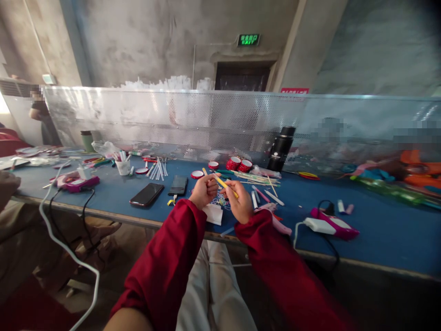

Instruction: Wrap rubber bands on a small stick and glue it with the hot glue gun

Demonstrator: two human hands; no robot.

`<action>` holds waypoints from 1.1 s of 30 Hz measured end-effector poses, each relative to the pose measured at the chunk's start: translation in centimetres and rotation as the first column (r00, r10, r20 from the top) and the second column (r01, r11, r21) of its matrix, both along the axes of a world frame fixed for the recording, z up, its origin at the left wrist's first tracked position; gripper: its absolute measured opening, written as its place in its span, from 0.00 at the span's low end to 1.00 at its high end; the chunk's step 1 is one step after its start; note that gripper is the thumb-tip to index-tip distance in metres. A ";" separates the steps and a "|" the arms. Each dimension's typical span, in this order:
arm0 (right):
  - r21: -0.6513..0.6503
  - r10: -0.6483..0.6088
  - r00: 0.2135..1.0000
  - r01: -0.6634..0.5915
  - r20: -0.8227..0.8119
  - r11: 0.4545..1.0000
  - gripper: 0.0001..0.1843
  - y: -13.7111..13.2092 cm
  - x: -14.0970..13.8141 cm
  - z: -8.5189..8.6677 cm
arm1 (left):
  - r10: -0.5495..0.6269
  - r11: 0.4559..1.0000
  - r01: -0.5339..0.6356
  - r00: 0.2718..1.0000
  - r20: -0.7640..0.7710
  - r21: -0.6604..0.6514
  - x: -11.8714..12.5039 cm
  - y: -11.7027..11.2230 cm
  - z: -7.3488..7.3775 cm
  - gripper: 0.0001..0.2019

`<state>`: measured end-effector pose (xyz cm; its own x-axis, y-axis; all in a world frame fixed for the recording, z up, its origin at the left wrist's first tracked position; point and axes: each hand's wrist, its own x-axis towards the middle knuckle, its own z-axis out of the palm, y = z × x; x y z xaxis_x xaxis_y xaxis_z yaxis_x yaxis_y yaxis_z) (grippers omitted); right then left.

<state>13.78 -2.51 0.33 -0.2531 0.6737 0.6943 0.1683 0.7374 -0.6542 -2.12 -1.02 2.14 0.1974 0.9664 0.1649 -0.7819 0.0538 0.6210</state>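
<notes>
My right hand (240,202) is closed around a slim yellow pen-like stick (221,182), which slants up to the left with its far end close to my left hand. The fingers of my left hand (204,189) are curled in a pinch; what they hold is too small to make out. A thin pale yellow tip (204,171) shows just above them. Beneath both hands lie small loose coloured loops (221,201) and a folded white paper (214,214). Pink and white sticks (274,197) rest to the right of my right hand.
Left on the blue table (113,195) are a black phone (147,195), a darker device (178,185) and a white cup of sticks (123,166). Red-rimmed discs (239,164) and a black flask (281,149) stand behind. A magenta cabled tool (335,224) lies right. Another person's hand (8,183) is far left.
</notes>
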 end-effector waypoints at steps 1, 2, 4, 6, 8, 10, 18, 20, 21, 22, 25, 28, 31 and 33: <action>0.007 0.003 1.000 -0.003 0.009 1.000 0.17 0.1 0.0 -0.1 | 0.013 1.000 -0.013 1.000 0.002 0.009 0.0 0.0 0.0 0.08; 0.015 0.005 1.000 -0.006 0.018 1.000 0.17 0.2 0.0 -0.2 | 0.030 0.999 -0.030 1.000 0.002 0.014 0.1 0.1 -0.1 0.10; 0.039 0.004 1.000 -0.005 0.028 0.999 0.16 0.5 0.0 -0.4 | 0.066 0.998 -0.065 0.998 -0.016 0.015 0.2 0.1 -0.2 0.12; 0.067 -0.006 0.999 0.003 0.034 0.998 0.15 0.8 -0.1 -0.6 | 0.081 0.997 -0.081 0.996 -0.043 0.010 0.2 0.2 -0.3 0.12; 0.085 -0.015 0.999 0.012 0.035 0.996 0.14 0.9 -0.1 -0.8 | 0.072 0.997 -0.071 0.996 -0.057 0.016 0.3 0.3 -0.4 0.11; 0.089 -0.023 0.999 0.020 0.029 0.996 0.15 0.9 -0.1 -0.8 | 0.061 0.998 -0.059 0.996 -0.062 0.031 0.3 0.2 -0.5 0.11; 0.059 -0.041 0.999 0.039 0.029 0.997 0.16 0.9 -0.2 -0.7 | 0.088 0.994 -0.079 0.988 -0.124 0.077 0.6 0.1 -0.6 0.14; 0.053 -0.026 0.998 0.023 0.053 0.998 0.17 1.3 -0.3 -0.7 | 0.141 0.988 -0.131 0.981 -0.136 0.079 0.7 0.1 -0.5 0.17; 0.063 -0.023 0.997 0.019 0.069 0.998 0.17 1.6 -0.3 -0.7 | 0.144 0.988 -0.133 0.978 -0.148 0.084 0.7 0.1 -0.5 0.18; 0.079 -0.032 0.996 0.025 0.081 0.997 0.18 1.8 -0.3 -0.7 | 0.156 0.986 -0.144 0.975 -0.158 0.086 0.8 0.0 -0.4 0.19; 0.125 -0.066 0.990 0.051 0.126 0.991 0.17 2.4 -0.2 -0.8 | 0.197 0.979 -0.182 0.960 -0.201 0.089 1.0 -0.2 -0.2 0.21; 0.155 -0.200 0.975 0.184 0.099 0.971 0.18 2.8 0.1 -0.9 | 0.226 0.974 -0.221 0.938 -0.262 0.049 1.3 -0.2 -0.2 0.25; 0.169 -0.306 0.951 0.295 0.044 0.940 0.25 3.2 0.3 -1.2 | 0.233 0.972 -0.227 0.921 -0.311 0.053 1.5 0.1 -0.4 0.24; 0.181 -0.335 0.942 0.325 0.031 0.928 0.30 3.5 0.2 -1.4 | 0.191 0.981 -0.183 0.913 -0.361 0.058 1.5 0.3 -0.6 0.22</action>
<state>14.03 1.03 -1.12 -0.0816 0.5991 0.7965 0.4563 0.7329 -0.5046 -0.60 -0.76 1.53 0.0638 0.9883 0.1383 -0.4963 -0.0888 0.8636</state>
